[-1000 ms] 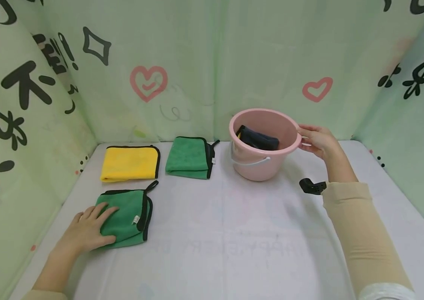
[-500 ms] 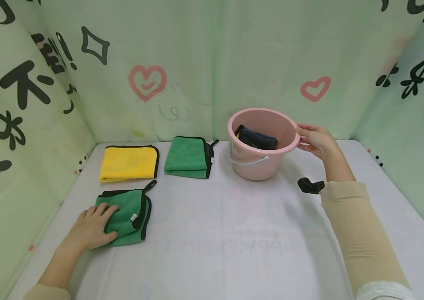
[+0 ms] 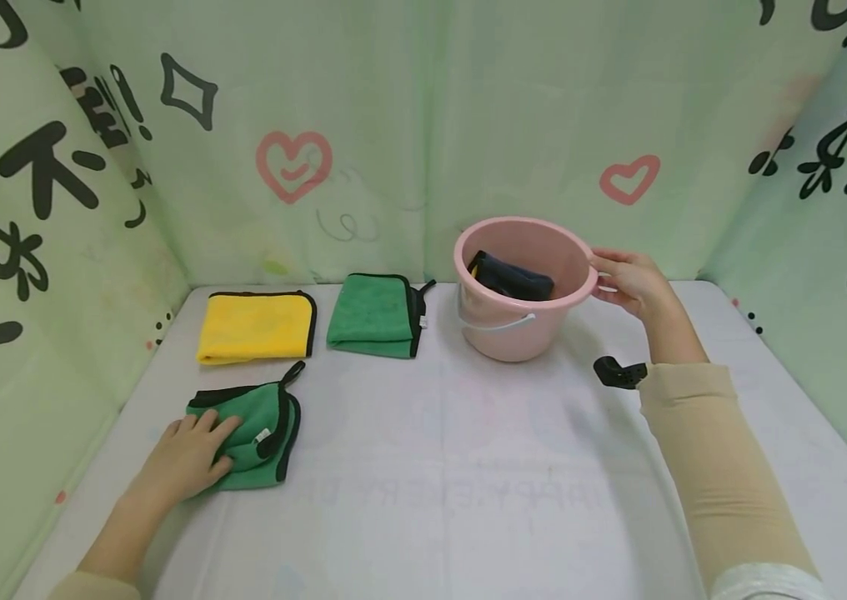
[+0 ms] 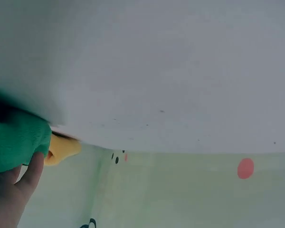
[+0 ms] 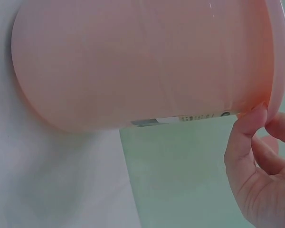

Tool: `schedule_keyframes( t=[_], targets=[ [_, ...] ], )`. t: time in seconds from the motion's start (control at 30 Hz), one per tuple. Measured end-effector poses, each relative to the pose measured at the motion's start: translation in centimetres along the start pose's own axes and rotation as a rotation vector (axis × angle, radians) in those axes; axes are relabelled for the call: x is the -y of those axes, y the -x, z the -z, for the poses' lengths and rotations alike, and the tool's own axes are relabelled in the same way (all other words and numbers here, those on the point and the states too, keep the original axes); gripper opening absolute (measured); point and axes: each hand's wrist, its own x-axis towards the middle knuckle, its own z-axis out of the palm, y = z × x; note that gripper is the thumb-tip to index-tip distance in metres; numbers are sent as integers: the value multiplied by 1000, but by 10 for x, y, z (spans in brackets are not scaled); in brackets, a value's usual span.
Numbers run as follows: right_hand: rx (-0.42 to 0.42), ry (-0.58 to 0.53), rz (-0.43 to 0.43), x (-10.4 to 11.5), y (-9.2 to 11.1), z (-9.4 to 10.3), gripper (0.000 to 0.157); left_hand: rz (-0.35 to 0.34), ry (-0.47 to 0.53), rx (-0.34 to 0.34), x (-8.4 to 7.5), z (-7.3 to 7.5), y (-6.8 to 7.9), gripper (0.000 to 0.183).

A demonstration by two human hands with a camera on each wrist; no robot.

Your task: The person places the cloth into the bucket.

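Observation:
My left hand [image 3: 187, 457] grips the near green towel [image 3: 249, 457], a folded cloth with black edging and a hanging loop. Its top layer is wrinkled and bunched between thumb and fingers. The left wrist view has that towel [image 4: 19, 142] at its left edge, with fingertips against it. On the right, my right hand [image 3: 633, 283] pinches the rim of a pink bucket [image 3: 513, 342]; the right wrist view shows thumb and finger on either side of the lip. A dark folded cloth [image 3: 517, 279] with a bit of yellow lies inside the bucket.
Behind the near towel lies a folded yellow towel [image 3: 254, 329]. Another folded green towel [image 3: 371, 317] sits between it and the bucket. Printed pale green curtains [image 3: 393, 125] surround the white-covered table [image 3: 468, 500] at the back and sides.
My left hand has shifted slightly right over the near green towel, and its fingers have drawn in. The towel's top layer has crumpled. The right hand and bucket stay put.

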Motion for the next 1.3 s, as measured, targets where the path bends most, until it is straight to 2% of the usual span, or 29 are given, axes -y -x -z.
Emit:
schedule_keyframes(
  t=[0.13, 0.27, 0.5, 0.63, 0.73, 0.97, 1.13, 1.3],
  targets=[
    [-4, -4, -3, 0, 0, 0, 66, -6, -62, -33, -4, -2, 1, 45],
    [-2, -11, 0, 0, 1, 1, 66, -13, -120, -89, -8, 4, -1, 42],
    [-6, -13, 3, 1, 1, 2, 66, -70, -180, -281, -16, 30, -21, 39],
    [-7, -15, -1, 1, 1, 1, 66, -107, -195, -375, -24, 46, -39, 41],
    [-11, -9, -5, 1, 0, 0, 66, -128, -194, -419, -31, 56, -53, 40],
    [-13, -10, -8, 1, 0, 0, 65, -164, -208, -423, -54, 79, -91, 32],
    [-26, 9, -3, 0, -1, 0, 66, -215, -236, -494, -71, 96, -123, 30],
    [-24, 7, -4, 0, -2, 0, 65, -236, -240, -508, -88, 117, -153, 28]
  ],
)
